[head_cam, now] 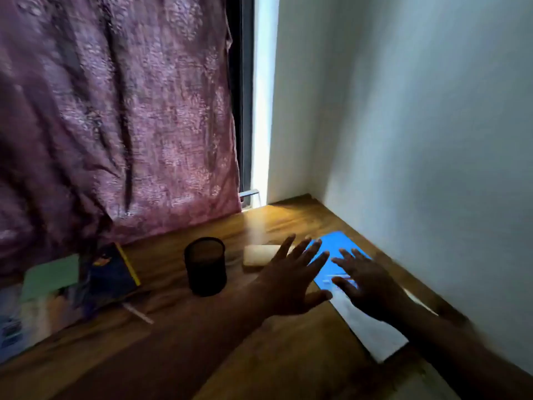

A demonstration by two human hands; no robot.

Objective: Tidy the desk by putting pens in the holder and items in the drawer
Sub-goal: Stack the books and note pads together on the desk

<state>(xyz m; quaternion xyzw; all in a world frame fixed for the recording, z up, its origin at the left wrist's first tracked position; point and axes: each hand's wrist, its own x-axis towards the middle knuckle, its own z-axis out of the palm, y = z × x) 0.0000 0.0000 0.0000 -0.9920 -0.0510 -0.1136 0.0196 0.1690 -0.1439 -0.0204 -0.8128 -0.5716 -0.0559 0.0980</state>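
Two spread hands over, perhaps touching, flat blue sheet (334, 249) beside cylindrical mesh holder (205, 265).

Two bare hands and forearms are visible. The left hand (291, 280) and the right hand (364, 284) carry no rings, gloves or wrist straps. Both forearms are uncovered as far as the frame edge, with no sleeve in view. Motion blur softens finer detail of the fingers.

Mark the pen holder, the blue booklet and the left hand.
pen holder (206, 267), head view, on its dark mesh wall.
blue booklet (334, 246), head view, on its bare far end.
left hand (291, 281), head view, on the back of the hand.
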